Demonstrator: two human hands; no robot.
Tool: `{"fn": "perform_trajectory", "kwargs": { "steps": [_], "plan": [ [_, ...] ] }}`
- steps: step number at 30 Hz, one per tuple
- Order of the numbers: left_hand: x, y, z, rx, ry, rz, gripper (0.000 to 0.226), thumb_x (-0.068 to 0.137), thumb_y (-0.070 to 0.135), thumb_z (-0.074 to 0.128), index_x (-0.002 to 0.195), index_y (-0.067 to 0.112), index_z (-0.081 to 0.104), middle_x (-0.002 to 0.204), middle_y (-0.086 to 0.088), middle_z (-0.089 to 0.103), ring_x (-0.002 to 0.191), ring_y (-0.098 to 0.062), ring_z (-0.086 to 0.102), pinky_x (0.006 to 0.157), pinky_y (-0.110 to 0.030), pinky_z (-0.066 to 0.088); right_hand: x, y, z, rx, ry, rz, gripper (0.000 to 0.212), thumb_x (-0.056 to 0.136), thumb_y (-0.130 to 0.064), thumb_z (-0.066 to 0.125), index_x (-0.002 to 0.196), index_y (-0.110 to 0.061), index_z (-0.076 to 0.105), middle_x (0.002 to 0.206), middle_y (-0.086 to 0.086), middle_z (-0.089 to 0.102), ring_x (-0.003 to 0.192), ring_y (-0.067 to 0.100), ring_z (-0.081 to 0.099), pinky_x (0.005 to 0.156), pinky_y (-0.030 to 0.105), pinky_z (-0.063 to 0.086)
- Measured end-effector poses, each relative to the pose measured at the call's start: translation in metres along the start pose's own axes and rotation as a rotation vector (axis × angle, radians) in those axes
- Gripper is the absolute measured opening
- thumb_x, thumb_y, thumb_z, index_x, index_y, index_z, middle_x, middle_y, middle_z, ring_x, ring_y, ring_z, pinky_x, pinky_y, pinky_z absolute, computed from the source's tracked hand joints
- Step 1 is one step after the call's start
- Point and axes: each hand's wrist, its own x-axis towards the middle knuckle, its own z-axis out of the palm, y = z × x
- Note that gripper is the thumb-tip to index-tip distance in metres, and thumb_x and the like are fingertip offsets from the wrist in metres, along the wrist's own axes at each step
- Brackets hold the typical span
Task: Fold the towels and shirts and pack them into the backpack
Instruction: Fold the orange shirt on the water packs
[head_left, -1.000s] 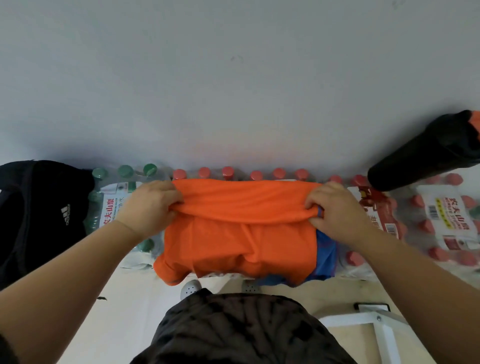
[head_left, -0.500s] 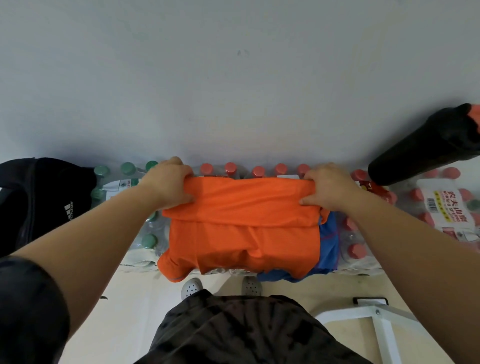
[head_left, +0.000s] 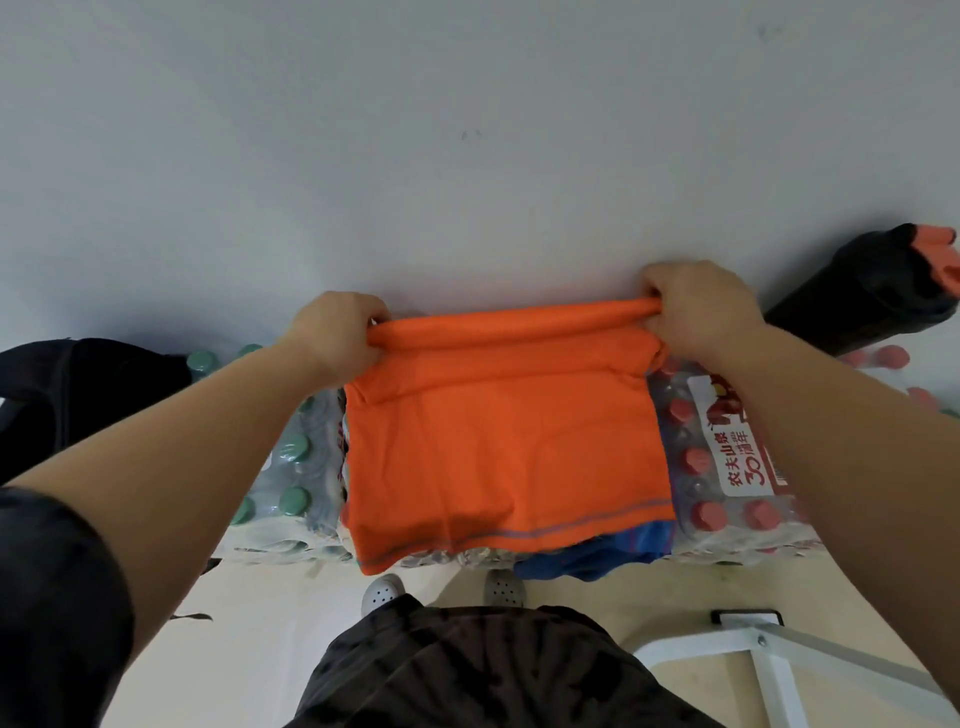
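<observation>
While L hand (head_left: 332, 332) & R hand (head_left: 701, 306) grip it, 1 orange shirt (head_left: 504, 441) lies spread.

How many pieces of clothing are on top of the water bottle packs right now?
2: an orange shirt spread on top, and a blue garment beneath it, showing at its near right corner. Others may be hidden underneath.

Single head-worn view: faces forward and steeply down, close over bottle packs (head_left: 727, 519) against wall (head_left: 467, 130), own shoes (head_left: 383, 592) below.
</observation>
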Motion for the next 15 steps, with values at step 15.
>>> {"fn": "perform_trajectory", "kwargs": {
  "steps": [15],
  "plan": [
    [-0.088, -0.011, 0.036, 0.122, 0.019, 0.313, 0.020, 0.061, 0.029, 0.060, 0.078, 0.019, 0.065, 0.078, 0.001, 0.061, 0.074, -0.030, 0.063, 0.059, -0.036, 0.051, -0.076, 0.015, 0.044, 0.096, -0.111, -0.241, 0.028, 0.061, -0.012, 0.077, 0.084, -0.022, 0.063, 0.087, 0.001, 0.063, 0.086, 0.031, 0.060, 0.079, 0.040, 0.049]
  ]
}}
